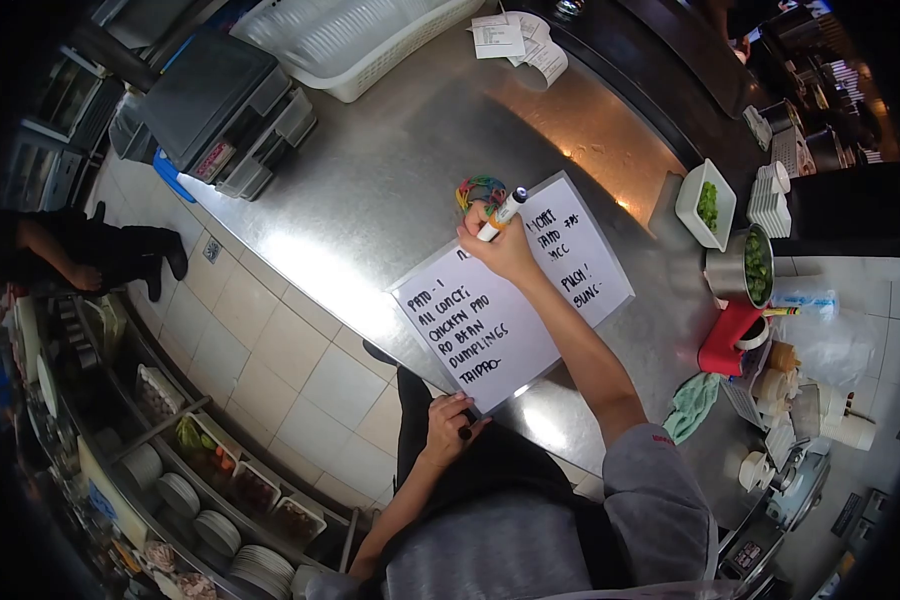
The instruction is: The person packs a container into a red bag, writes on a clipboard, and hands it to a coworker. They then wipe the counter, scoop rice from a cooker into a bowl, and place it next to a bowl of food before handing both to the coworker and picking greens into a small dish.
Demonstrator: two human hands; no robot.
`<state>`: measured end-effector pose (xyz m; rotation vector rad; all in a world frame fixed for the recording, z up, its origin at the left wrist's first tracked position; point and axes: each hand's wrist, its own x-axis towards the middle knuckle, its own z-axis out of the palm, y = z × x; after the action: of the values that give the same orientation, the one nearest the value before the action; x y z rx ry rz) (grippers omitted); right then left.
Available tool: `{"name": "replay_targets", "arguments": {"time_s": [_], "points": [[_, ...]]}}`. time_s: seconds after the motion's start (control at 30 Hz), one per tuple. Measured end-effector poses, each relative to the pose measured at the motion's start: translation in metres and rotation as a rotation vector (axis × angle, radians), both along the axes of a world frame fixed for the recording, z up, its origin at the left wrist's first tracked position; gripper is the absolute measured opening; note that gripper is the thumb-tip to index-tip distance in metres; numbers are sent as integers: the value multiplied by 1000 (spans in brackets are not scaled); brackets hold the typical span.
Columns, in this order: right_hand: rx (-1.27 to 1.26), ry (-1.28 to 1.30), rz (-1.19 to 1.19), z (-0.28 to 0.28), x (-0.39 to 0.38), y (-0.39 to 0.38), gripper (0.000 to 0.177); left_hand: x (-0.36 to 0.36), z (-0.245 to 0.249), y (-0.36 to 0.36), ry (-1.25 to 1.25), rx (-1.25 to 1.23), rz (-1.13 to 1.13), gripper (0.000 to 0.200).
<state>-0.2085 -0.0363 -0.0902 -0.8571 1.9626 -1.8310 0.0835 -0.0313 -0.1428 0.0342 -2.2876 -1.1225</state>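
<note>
A white board (515, 300) covered in black handwriting lies at a slant on the steel counter. My right hand (498, 240) grips a white and orange marker (502, 214) over the board's upper part, hiding some of the writing. Just behind that hand is a bundle of coloured rubber bands (481, 190). At the board's lower left corner, my left hand (452, 428) is closed on a small black marker cap (465, 433), close to the board's edge.
The steel counter (370, 150) carries stacked grey containers (215, 110), a white basket (370, 70), paper receipts (520, 42), a white tub of greens (708, 205), a metal pot (740, 270) and a green cloth (692, 408). Another person (90, 255) stands at the left.
</note>
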Motion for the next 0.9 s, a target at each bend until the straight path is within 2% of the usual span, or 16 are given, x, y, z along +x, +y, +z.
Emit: {"name": "replay_targets", "arguments": {"time_s": [0.2, 0.4, 0.5, 0.6, 0.7, 0.8, 0.9], "points": [[17, 87, -79, 1, -1, -2, 33, 0, 1, -1, -16, -10, -21, 52], [8, 35, -79, -1, -2, -2, 26, -1, 3, -2, -14, 17, -18, 49], [-26, 27, -68, 5, 0, -2, 27, -2, 5, -3, -20, 7, -15, 48], [-61, 4, -185, 8, -9, 2, 29, -4, 12, -6, -50, -26, -44, 46], [-23, 28, -165, 4, -8, 5, 30, -2, 3, -2, 19, 28, -4, 45], [-30, 61, -154, 3, -7, 3, 31, -2, 9, -6, -38, -32, -78, 55], [25, 41, -131, 8, -6, 4, 31, 0, 1, -2, 7, 3, -42, 55]]}}
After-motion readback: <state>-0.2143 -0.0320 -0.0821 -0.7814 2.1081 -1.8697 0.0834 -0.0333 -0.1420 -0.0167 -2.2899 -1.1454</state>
